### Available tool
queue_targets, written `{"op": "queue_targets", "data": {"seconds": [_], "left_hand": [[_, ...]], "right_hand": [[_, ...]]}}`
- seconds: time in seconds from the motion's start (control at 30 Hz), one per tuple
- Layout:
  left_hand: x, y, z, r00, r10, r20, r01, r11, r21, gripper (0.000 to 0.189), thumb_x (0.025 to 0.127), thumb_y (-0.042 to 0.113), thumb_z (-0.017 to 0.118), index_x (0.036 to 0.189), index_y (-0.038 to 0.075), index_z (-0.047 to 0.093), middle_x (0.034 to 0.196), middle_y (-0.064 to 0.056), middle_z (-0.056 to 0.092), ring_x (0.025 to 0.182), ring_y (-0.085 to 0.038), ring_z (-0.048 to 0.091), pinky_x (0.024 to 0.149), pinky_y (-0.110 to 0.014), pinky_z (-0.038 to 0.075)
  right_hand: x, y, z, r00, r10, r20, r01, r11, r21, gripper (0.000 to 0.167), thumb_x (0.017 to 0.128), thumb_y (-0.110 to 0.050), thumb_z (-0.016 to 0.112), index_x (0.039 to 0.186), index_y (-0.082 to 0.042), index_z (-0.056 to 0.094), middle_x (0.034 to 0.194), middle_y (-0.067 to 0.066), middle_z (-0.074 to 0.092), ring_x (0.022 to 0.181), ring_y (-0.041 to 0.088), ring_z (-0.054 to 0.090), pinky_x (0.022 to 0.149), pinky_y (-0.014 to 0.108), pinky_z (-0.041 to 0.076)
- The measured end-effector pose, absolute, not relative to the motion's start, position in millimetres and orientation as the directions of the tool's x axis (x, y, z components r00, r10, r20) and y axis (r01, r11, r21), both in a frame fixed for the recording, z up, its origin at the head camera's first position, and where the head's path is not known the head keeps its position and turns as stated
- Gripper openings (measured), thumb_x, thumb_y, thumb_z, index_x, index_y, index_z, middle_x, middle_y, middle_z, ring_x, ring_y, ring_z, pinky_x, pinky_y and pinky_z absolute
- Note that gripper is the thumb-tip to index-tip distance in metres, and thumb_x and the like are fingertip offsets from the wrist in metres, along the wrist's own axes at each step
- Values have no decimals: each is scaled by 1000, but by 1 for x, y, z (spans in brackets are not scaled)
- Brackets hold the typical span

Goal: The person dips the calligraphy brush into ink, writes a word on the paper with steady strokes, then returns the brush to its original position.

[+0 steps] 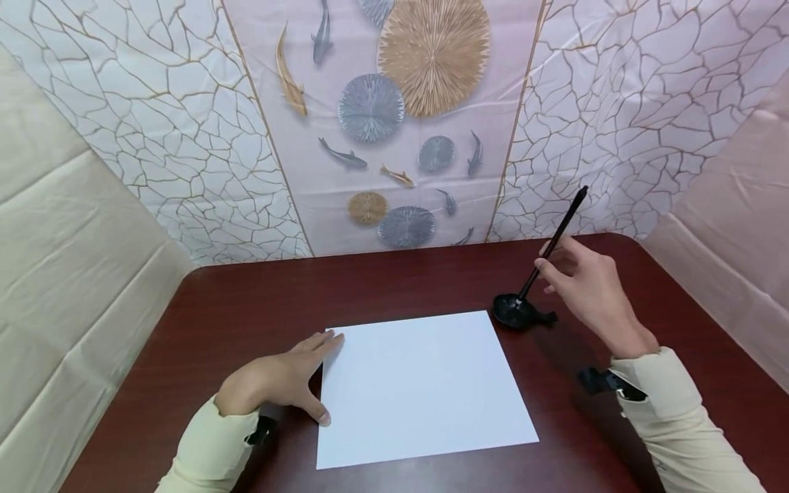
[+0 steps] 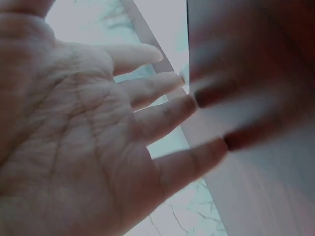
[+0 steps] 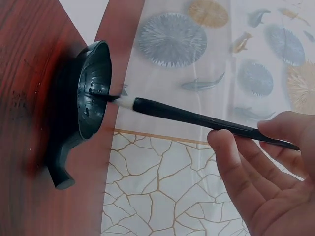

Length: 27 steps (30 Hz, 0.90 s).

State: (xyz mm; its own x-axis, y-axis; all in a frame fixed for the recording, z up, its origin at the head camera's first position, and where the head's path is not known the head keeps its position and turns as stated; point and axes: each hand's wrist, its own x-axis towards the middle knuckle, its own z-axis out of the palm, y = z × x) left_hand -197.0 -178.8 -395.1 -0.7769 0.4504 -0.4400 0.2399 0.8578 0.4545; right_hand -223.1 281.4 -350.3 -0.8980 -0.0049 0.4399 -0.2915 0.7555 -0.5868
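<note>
My right hand (image 1: 582,281) pinches the black handle of a writing brush (image 1: 562,226) between thumb and fingers. The brush slants, its tip down inside a small black ink dish (image 1: 507,316) with a short stub handle. In the right wrist view the brush (image 3: 172,114) shows pale hair near the ferrule and a dark tip against the ribbed inside of the dish (image 3: 92,110). My left hand (image 1: 280,376) lies with spread, straight fingers along the left edge of a blank white sheet of paper (image 1: 425,383). The left wrist view shows that palm (image 2: 74,128) and its fingertips at the table surface.
The dark red-brown table (image 1: 271,287) has rounded far corners. Behind it hangs a patterned cloth (image 1: 394,137) with fish and round leaf shapes. Pale cloth walls (image 1: 80,274) stand on both sides. The ink dish sits just off the sheet's far right corner.
</note>
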Motion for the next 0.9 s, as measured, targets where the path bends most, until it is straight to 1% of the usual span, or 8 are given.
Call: {"op": "queue_targets", "data": {"seconds": [0.03,0.23,0.3,0.5,0.6,0.73,0.8,0.9], "left_hand": [[-198,-181,-396,-776,453,-438,239,855,461,131,70,34,101,170,13,19,178,-11,7,163,-37,5,121,-64,28],[-202,-189,-399,-753,484,-447,281,850,446,136,69,39,101,170,8,16,177,-16,2,163,-42,1,124,-68,16],[-203,-189,-400,-745,491,-452,296,850,435,136,69,40,100,170,7,15,177,-18,1,163,-42,1,125,-68,13],[-204,-187,-399,-749,482,-455,310,861,402,137,70,40,100,170,6,12,177,-19,-1,162,-43,-1,125,-69,12],[-205,-186,-400,-752,473,-458,309,868,389,138,70,40,100,170,7,11,177,-18,-2,162,-43,-1,125,-68,11],[-204,-185,-400,-753,465,-464,303,873,383,138,69,40,100,170,6,12,177,-18,-1,162,-42,-1,125,-69,12],[-203,-184,-399,-756,460,-465,300,876,378,138,69,41,100,170,7,12,177,-18,0,163,-42,-1,125,-69,14],[-203,-183,-398,-761,448,-469,293,882,368,139,69,42,100,170,8,12,177,-16,0,163,-41,-1,125,-68,16]], "right_hand": [[-223,282,-351,-898,-6,439,-292,755,-587,16,105,-20,69,113,-7,68,104,19,78,65,8,74,65,8,47],[-221,282,-351,-880,6,476,-306,758,-575,15,104,-18,69,113,-6,67,102,18,78,64,5,72,63,9,46],[-222,281,-351,-878,2,478,-311,758,-574,15,104,-18,69,113,-7,68,101,17,78,65,6,73,63,10,46],[-228,278,-356,-882,-12,471,-314,760,-570,12,104,-18,69,111,-9,67,99,16,78,65,13,74,66,8,45],[-227,276,-356,-876,-7,482,-314,766,-561,11,104,-17,69,111,-8,67,99,17,78,63,7,73,65,8,44],[-223,274,-354,-867,-1,498,-317,774,-549,13,104,-16,69,111,-7,67,100,19,78,61,-8,65,62,8,43],[-221,272,-352,-862,1,506,-317,778,-542,12,103,-16,68,111,-7,67,100,20,78,61,-9,64,63,7,43],[-219,268,-348,-850,2,527,-328,781,-532,11,103,-14,69,112,-7,67,101,20,78,60,-7,66,68,4,41]]}}
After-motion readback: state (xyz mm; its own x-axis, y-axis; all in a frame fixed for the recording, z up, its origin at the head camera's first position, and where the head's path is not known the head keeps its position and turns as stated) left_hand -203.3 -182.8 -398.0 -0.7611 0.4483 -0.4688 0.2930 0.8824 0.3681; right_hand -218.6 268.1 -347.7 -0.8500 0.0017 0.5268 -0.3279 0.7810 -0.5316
